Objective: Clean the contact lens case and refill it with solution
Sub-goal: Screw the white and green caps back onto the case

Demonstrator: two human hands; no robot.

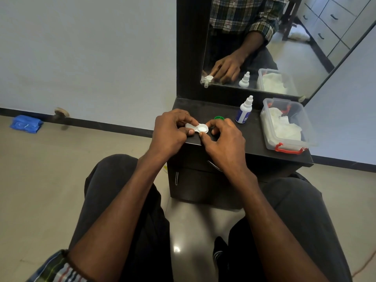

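A white contact lens case is held just above the front left corner of the dark tabletop. My left hand grips its left half between thumb and fingers. The right well is uncovered and faces up. My right hand touches the right well's rim with fingertip and thumb. A green cap lies on the table just behind my right hand. A white solution bottle with a blue label and a pointed nozzle stands upright behind the cap.
A clear plastic box with red latches holds white tissues at the table's right side. A mirror stands against the wall behind the table. A blue packet lies on the floor at left.
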